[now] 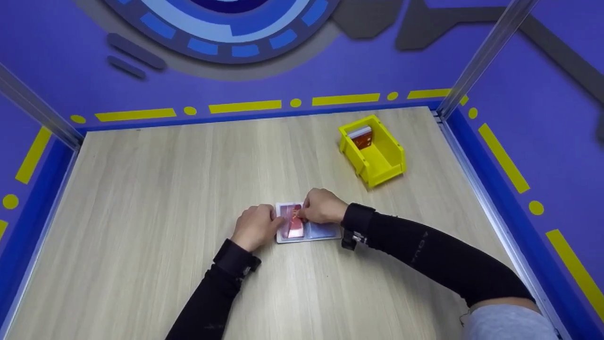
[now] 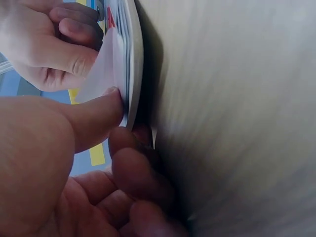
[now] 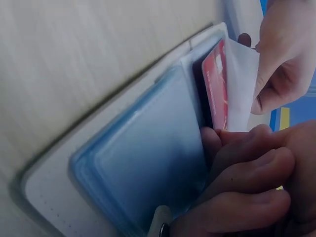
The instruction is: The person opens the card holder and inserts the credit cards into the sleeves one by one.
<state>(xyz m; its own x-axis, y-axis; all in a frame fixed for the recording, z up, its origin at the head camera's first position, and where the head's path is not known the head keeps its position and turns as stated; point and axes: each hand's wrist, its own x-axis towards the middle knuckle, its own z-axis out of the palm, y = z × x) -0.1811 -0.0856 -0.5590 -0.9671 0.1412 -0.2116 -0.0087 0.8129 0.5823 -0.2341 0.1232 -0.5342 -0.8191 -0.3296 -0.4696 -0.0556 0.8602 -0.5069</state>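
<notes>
While two hands work close together, the red card (image 1: 295, 223) lies between them, its long axis running near to far.
From the head view, I see it on the left leaf of the card holder (image 1: 323, 231) on the tabletop (image 1: 155, 203), just left of the right hand (image 1: 324, 207), the nearer one; in the left-wrist view, the left hand (image 1: 255, 226) pinches the clear sleeve (image 2: 107, 74) at the holder's edge; in the right-wrist view, the right hand's fingertips pinch the card's edge beside the lifted sleeve.

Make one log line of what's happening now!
left hand: holds translucent plastic sleeve | right hand: pinches red rectangular card | white card holder: open on wooden table | yellow plastic bin: beyond right hand
</notes>
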